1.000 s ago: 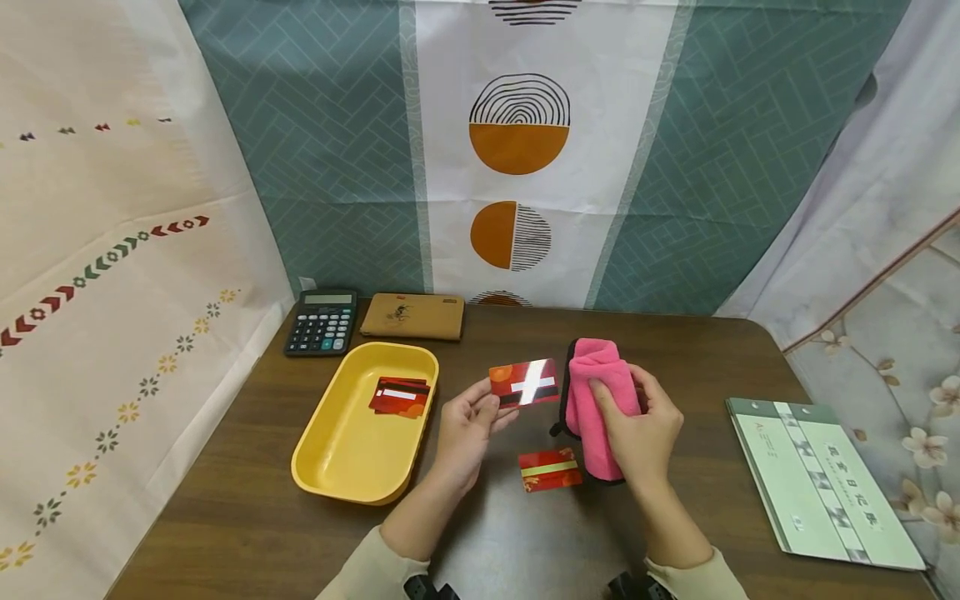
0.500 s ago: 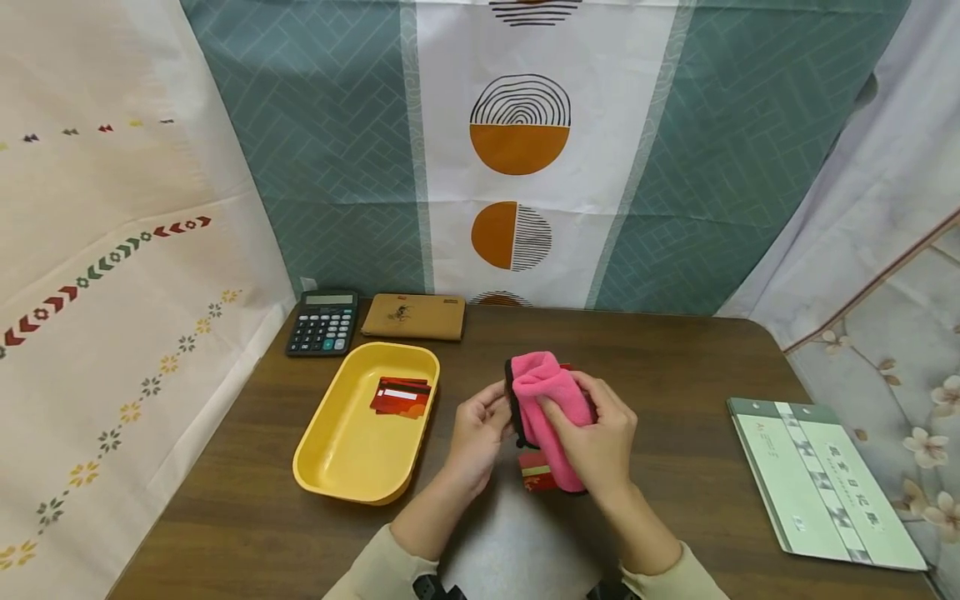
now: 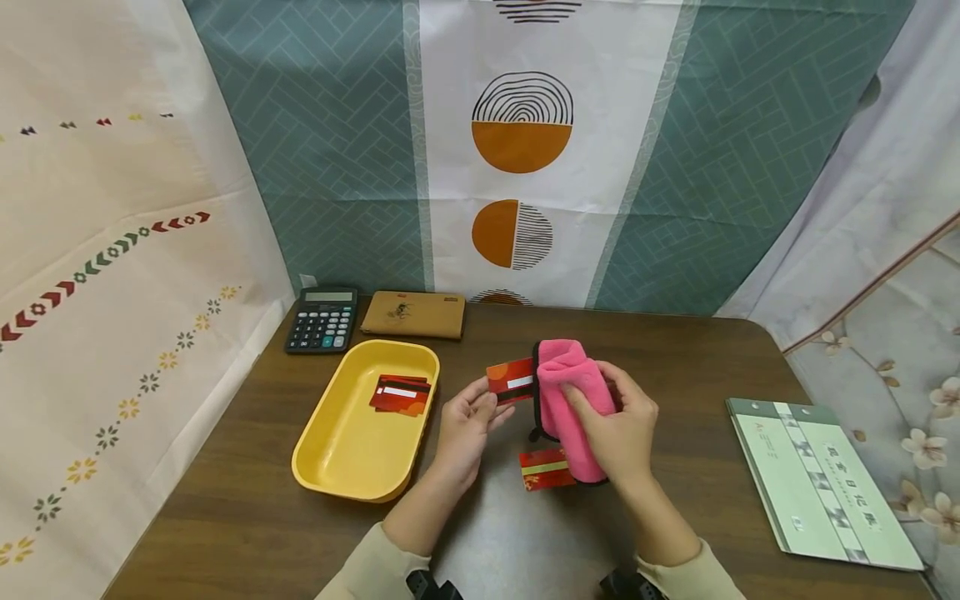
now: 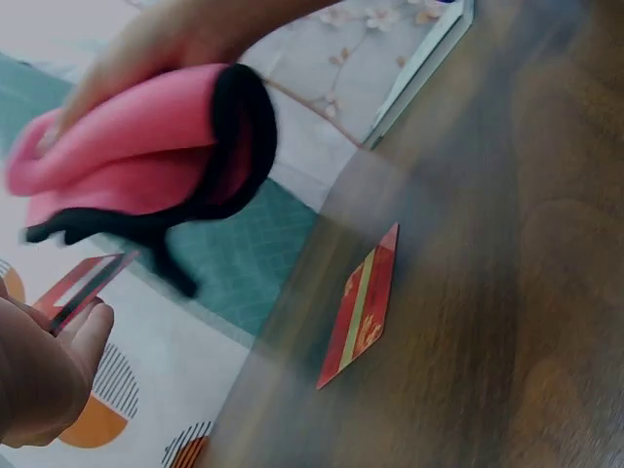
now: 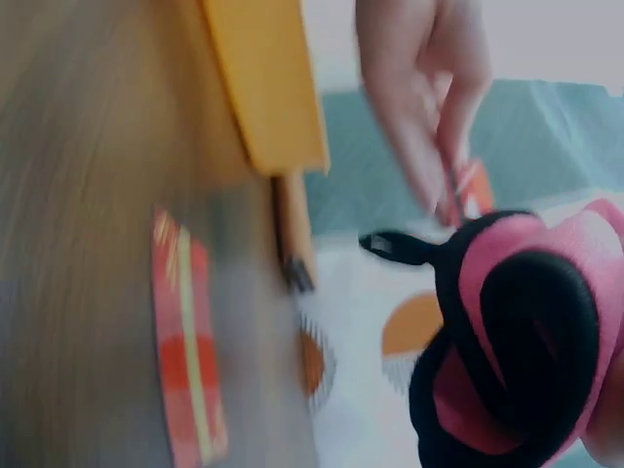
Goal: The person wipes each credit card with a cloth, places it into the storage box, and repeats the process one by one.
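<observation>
My left hand [image 3: 463, 429] pinches a red bank card [image 3: 504, 380] by its left end, between thumb and fingers. In the head view the card's right end is hidden by the edge of a pink plush pouch [image 3: 561, 367] with black trim. My right hand [image 3: 628, 429] grips that pouch, its thumb pressing into the soft front. From the left wrist, the card [image 4: 86, 285] shows just under the pouch's black edging [image 4: 255, 146]. Another red card with a yellow stripe [image 3: 542, 471] lies on the table below the pouch.
Left of the hands stands a yellow tray [image 3: 337, 454] with several red cards [image 3: 401, 395] inside. Behind it lie a black calculator [image 3: 322, 322] and a tan wallet [image 3: 414, 316]. Green notebooks [image 3: 821, 483] lie at the right on the wooden table [image 3: 690, 367].
The pouch came left over the held card half a second ago, then moved back right partway. The card's left part shows again, while its right end is now covered.
</observation>
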Demonstrator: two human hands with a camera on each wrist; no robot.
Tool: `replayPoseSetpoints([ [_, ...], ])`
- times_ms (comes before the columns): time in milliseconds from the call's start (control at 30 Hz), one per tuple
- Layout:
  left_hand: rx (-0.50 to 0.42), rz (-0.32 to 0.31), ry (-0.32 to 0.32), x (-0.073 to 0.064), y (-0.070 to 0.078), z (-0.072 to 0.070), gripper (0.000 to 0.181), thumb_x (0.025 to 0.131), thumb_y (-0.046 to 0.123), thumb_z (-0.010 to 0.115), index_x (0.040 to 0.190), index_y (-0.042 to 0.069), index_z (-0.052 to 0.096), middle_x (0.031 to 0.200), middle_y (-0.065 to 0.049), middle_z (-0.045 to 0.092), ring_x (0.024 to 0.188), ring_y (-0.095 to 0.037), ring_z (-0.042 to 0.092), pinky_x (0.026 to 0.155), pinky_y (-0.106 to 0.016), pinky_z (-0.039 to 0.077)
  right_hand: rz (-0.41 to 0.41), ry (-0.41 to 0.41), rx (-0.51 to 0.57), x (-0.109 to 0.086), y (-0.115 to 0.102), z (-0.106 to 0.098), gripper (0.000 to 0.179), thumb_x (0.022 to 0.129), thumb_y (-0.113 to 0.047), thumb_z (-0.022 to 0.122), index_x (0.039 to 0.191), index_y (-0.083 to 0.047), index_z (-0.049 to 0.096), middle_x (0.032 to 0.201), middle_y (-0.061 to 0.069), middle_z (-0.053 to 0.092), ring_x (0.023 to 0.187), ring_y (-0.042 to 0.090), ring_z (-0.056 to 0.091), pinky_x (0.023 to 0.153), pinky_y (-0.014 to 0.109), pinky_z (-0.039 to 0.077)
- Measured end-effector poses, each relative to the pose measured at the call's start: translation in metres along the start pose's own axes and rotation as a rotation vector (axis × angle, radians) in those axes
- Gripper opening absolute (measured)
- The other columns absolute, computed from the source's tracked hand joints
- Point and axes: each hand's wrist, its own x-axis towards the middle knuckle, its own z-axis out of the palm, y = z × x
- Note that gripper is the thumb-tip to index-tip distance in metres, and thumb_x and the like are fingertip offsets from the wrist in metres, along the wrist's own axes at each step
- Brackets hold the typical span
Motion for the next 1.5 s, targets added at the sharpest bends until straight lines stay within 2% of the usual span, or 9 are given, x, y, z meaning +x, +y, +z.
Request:
replayPoseSetpoints([
  [67, 0.012, -0.007, -0.002, 0.001, -0.003, 0.002, 0.036, 0.104, -0.003, 0.047, 0.139, -0.013, 0.051, 0.127, -0.028, 0.064, 0.104, -0.025, 0.070, 0.094, -0.038, 0.057, 0.021, -0.061, 0.050, -0.003, -0.008, 0.005, 0.039, 0.073, 0.001, 0.089, 0.109, 0.001, 0.073, 0.089, 0.013, 0.073, 0.069, 0.011, 0.061, 0.060, 0.013, 0.052],
  [200, 0.036, -0.013, -0.026, 0.000, -0.006, 0.006, 0.036, 0.104, -0.001, 0.048, 0.138, -0.011, 0.053, 0.121, -0.021, 0.068, 0.098, -0.010, 0.067, 0.086, -0.024, 0.057, -0.056, -0.129, 0.064, -0.011, 0.005, 0.022, 0.044, 0.071, -0.009, 0.093, 0.111, -0.009, 0.075, 0.094, 0.004, 0.074, 0.072, 0.015, 0.063, 0.060, 0.017, 0.053],
  [333, 0.014, -0.021, -0.047, -0.002, -0.005, 0.008, 0.038, 0.102, -0.005, 0.047, 0.138, -0.011, 0.052, 0.117, -0.016, 0.069, 0.093, -0.008, 0.063, 0.078, -0.019, 0.055, -0.185, -0.074, -0.058, -0.013, 0.009, 0.028, 0.045, 0.070, -0.016, 0.094, 0.109, -0.006, 0.075, 0.092, 0.005, 0.074, 0.071, 0.018, 0.065, 0.060, 0.025, 0.055],
  [500, -0.016, -0.032, -0.046, -0.003, 0.000, 0.008, 0.035, 0.104, -0.005, 0.045, 0.137, -0.015, 0.050, 0.122, -0.022, 0.067, 0.097, -0.013, 0.067, 0.087, -0.028, 0.059, -0.224, 0.028, -0.171, -0.011, 0.015, 0.023, 0.044, 0.069, -0.016, 0.094, 0.106, -0.001, 0.074, 0.088, 0.010, 0.073, 0.068, 0.023, 0.066, 0.059, 0.032, 0.057],
  [633, -0.026, -0.017, -0.048, -0.005, 0.004, 0.005, 0.034, 0.104, -0.004, 0.048, 0.136, -0.015, 0.050, 0.125, -0.028, 0.064, 0.096, -0.021, 0.072, 0.091, -0.038, 0.058, -0.187, 0.062, -0.170, -0.009, 0.022, 0.015, 0.042, 0.071, -0.013, 0.093, 0.106, 0.000, 0.074, 0.090, 0.012, 0.074, 0.069, 0.023, 0.067, 0.063, 0.021, 0.056],
  [767, -0.017, -0.012, -0.048, -0.009, 0.009, -0.001, 0.035, 0.103, -0.003, 0.050, 0.137, -0.014, 0.050, 0.127, -0.028, 0.062, 0.095, -0.025, 0.073, 0.092, -0.040, 0.057, -0.146, 0.092, -0.171, -0.005, 0.029, 0.007, 0.040, 0.073, -0.013, 0.092, 0.106, 0.000, 0.074, 0.094, 0.014, 0.074, 0.073, 0.024, 0.068, 0.070, 0.010, 0.050],
  [1000, -0.031, 0.002, 0.046, -0.014, 0.027, -0.017, 0.040, 0.103, -0.003, 0.051, 0.141, -0.014, 0.047, 0.130, -0.028, 0.060, 0.091, -0.021, 0.073, 0.090, -0.041, 0.057, -0.126, 0.121, -0.126, 0.002, 0.035, -0.003, 0.039, 0.074, -0.010, 0.091, 0.107, 0.000, 0.074, 0.095, 0.014, 0.074, 0.074, 0.024, 0.066, 0.073, 0.006, 0.047],
  [1200, 0.038, -0.006, 0.193, -0.009, 0.053, -0.042, 0.044, 0.102, 0.000, 0.056, 0.145, -0.006, 0.048, 0.137, -0.021, 0.051, 0.089, -0.013, 0.070, 0.087, -0.032, 0.058, -0.101, 0.114, -0.093, 0.002, 0.037, -0.006, 0.039, 0.074, -0.010, 0.090, 0.110, -0.002, 0.075, 0.097, 0.012, 0.075, 0.073, 0.024, 0.066, 0.072, 0.006, 0.048],
  [1500, 0.219, 0.001, 0.379, 0.016, 0.082, -0.096, 0.035, 0.100, 0.004, 0.063, 0.132, -0.007, 0.061, 0.108, -0.011, 0.067, 0.078, -0.013, 0.072, 0.077, -0.028, 0.061, -0.045, 0.101, -0.098, 0.001, 0.043, -0.010, 0.040, 0.077, -0.010, 0.089, 0.113, -0.001, 0.073, 0.096, 0.012, 0.074, 0.073, 0.013, 0.062, 0.070, 0.007, 0.049],
])
